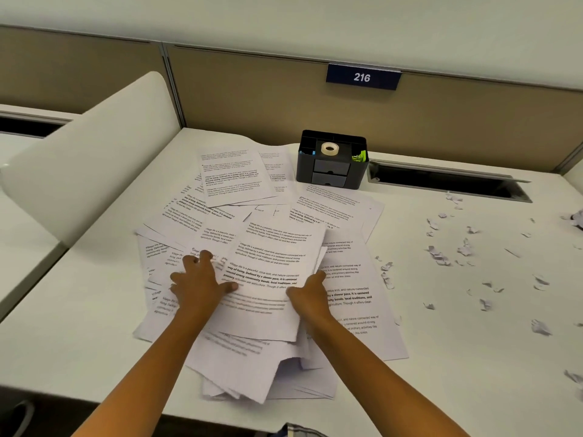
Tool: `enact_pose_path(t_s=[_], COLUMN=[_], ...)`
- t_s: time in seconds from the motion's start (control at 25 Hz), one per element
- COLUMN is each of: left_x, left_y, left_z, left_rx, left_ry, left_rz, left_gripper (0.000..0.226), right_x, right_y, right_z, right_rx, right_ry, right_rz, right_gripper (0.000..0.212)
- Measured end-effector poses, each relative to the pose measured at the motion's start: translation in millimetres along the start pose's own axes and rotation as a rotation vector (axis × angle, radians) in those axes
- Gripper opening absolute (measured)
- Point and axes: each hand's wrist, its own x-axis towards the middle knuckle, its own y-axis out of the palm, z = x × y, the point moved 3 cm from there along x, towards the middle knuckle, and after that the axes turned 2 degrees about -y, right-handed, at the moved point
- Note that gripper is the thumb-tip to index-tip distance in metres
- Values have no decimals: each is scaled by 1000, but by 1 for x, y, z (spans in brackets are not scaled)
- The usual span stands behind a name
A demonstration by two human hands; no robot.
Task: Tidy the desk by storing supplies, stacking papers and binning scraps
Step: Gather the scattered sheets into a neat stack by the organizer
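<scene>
The left hand [198,279] presses and the right hand [310,294] grips papers [274,253] before the organizer [331,171], scraps [438,257] to its right.

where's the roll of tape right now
In the head view, the roll of clear tape sits on top of the black desk organizer at the back of the desk, right of centre, below the 216 sign and beyond the scattered printed sheets.

A blue 216 sign [362,77] hangs on the tan partition [252,99], above an open cable slot [441,181].
</scene>
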Motion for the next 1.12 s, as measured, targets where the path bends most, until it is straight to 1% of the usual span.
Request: enact_pose_path(t_s=[0.08,0.16,0.28,0.4,0.52,0.6,0.68,0.84,0.92,1.0,1.04,1.12], left_x=[-2,-6,-8,-14,-23,-28,-33,-37,-38,-41,-42,-45], left_y=[0,0,1,0,0,-1,-11,-48,-67,-81,-85,-86], left_z=[-2,-4,-10,-25,-40,-51,-66,-98,-113,-123,-126,-131], left_rx=[-60,-89,-156,-410,-663,-776,-874,-1050,-1144,-1263,-1306,-1309], left_ry=[7,-8,-9,65,128,197,273,406,439,468,493,540], left_rz=[19,50,140,186,166,133,74,-67,-95,-80,-67,-49], left_gripper=[85,74,60,53,50,50,47,43,47,54,60,71], right_x=[-1,0,3,3,0,-3,-6,-18,-26,-30,-31,-32], right_y=[1,1,-4,-14,-35,-54,-71,-99,-111,-120,-124,-128], right_z=[0,1,5,16,35,50,66,93,99,99,96,87], right_rx=[-55,-127,-198,-225,-224,-173,-107,35,136,202,228,276], right_ry=[-30,-78,-179,-269,-384,-443,-510,-733,-831,-887,-903,-888], right_rz=[24,35,39,53,-24,-86,-135,-259,-311,-353,-365,-372], right_gripper=[52,53,47,53,39,33,32,34,37,42,45,52])
